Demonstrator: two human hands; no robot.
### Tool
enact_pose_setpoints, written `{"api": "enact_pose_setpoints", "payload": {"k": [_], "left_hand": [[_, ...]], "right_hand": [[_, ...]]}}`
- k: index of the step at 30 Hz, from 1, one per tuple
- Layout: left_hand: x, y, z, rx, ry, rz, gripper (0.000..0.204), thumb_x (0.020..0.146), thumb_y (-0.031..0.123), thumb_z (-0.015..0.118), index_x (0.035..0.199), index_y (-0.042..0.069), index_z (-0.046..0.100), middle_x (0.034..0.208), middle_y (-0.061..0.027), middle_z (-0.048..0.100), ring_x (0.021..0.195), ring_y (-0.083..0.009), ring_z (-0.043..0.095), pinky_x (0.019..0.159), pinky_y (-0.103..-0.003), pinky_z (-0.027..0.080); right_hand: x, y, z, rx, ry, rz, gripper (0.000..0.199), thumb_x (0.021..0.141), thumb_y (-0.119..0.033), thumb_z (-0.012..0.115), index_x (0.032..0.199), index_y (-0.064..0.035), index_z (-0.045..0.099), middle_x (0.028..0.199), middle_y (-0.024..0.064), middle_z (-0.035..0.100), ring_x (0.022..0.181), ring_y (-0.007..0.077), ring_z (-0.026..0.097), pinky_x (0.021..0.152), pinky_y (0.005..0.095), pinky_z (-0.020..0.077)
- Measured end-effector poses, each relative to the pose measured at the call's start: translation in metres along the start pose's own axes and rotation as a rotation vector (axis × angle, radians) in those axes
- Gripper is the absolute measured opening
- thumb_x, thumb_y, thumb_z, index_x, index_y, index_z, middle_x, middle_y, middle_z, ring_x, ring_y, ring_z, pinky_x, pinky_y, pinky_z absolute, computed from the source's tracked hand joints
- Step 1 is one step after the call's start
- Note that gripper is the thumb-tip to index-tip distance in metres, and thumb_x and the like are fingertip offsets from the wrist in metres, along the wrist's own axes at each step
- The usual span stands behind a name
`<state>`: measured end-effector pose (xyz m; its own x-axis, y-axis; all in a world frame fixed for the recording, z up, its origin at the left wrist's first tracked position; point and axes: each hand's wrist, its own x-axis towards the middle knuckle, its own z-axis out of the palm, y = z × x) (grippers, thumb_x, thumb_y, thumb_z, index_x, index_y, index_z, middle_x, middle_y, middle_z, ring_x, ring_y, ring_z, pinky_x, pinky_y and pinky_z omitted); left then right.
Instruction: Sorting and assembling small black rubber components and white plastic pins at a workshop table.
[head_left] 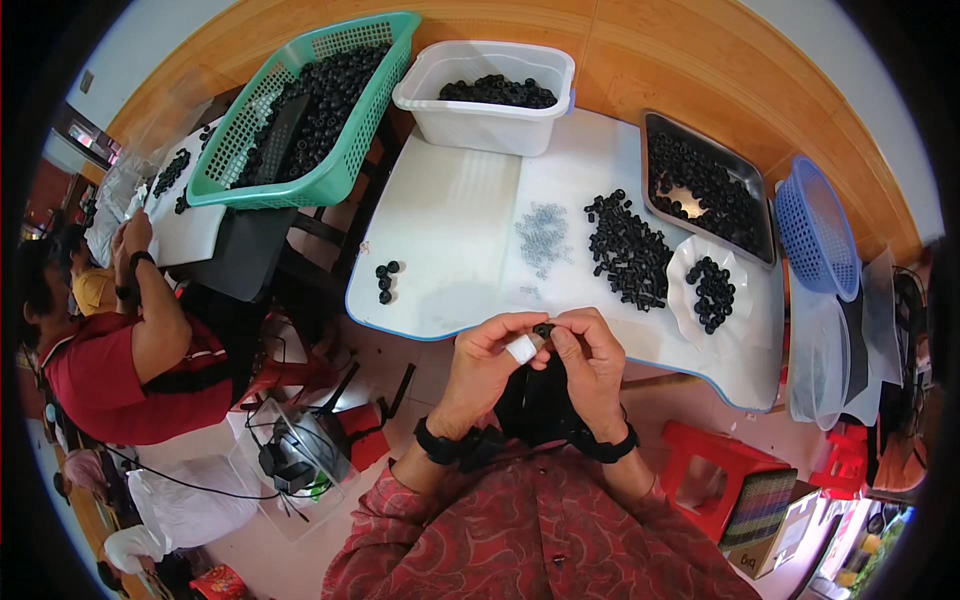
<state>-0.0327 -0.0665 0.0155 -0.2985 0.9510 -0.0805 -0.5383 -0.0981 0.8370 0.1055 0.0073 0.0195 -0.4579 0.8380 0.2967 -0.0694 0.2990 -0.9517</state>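
Just in front of the table's near edge, both my hands pinch one small black part (543,330). My left hand (475,365) is closed on its left side, with a white wrap (521,349) round one finger. From the other side, the thumb and fingers of my right hand (592,362) press on the same part. Its exact shape is mostly hidden by my fingertips. Beyond my hands lie a heap of short black cylindrical pieces (632,250) and a patch of tiny clear or silvery pieces (543,238). Several black round parts (385,282) sit at the table's left.
A white scalloped plate (683,312) and a metal tray (764,250) hold black parts at right, beside a blue basket (818,228). At the back stand a white tub (490,130) and a green basket (345,180). A co-worker (140,370) sits left; a red stool (700,440) stands right.
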Motion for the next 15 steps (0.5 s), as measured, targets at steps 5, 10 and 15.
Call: {"api": "enact_pose_setpoints", "payload": {"k": [5,10,15], "left_hand": [[-0.003,0.01,0.009,0.143,-0.006,0.005,0.028,0.093,-0.008,0.062,0.12,-0.002,0.067,0.101,-0.0061,0.066,0.087,-0.0116,0.064,0.079,-0.026,0.056],[-0.002,0.004,0.005,0.232,-0.03,0.132,0.028,0.091,-0.009,0.064,0.117,-0.001,0.069,0.102,-0.0032,0.062,0.087,-0.0102,0.061,0.079,-0.024,0.053],[-0.003,-0.002,0.005,0.379,-0.036,0.185,0.027,0.09,-0.008,0.065,0.116,-0.003,0.068,0.103,-0.0045,0.062,0.09,-0.0111,0.063,0.078,-0.025,0.053]], "right_hand": [[0.0,-0.002,-0.002,0.116,0.019,0.07,0.01,0.101,-0.008,0.061,0.102,0.0018,0.063,0.093,0.0049,0.06,0.08,0.0095,0.059,0.071,0.0227,0.0477],[0.003,-0.007,-0.008,-0.003,-0.076,0.173,0.016,0.103,-0.014,0.059,0.096,0.0008,0.061,0.083,0.0033,0.059,0.074,0.0096,0.056,0.065,0.0241,0.0451],[0.003,-0.005,-0.011,-0.132,-0.117,0.163,0.017,0.102,-0.014,0.059,0.092,0.0001,0.058,0.076,0.0041,0.058,0.068,0.0113,0.054,0.061,0.0267,0.044]]}}
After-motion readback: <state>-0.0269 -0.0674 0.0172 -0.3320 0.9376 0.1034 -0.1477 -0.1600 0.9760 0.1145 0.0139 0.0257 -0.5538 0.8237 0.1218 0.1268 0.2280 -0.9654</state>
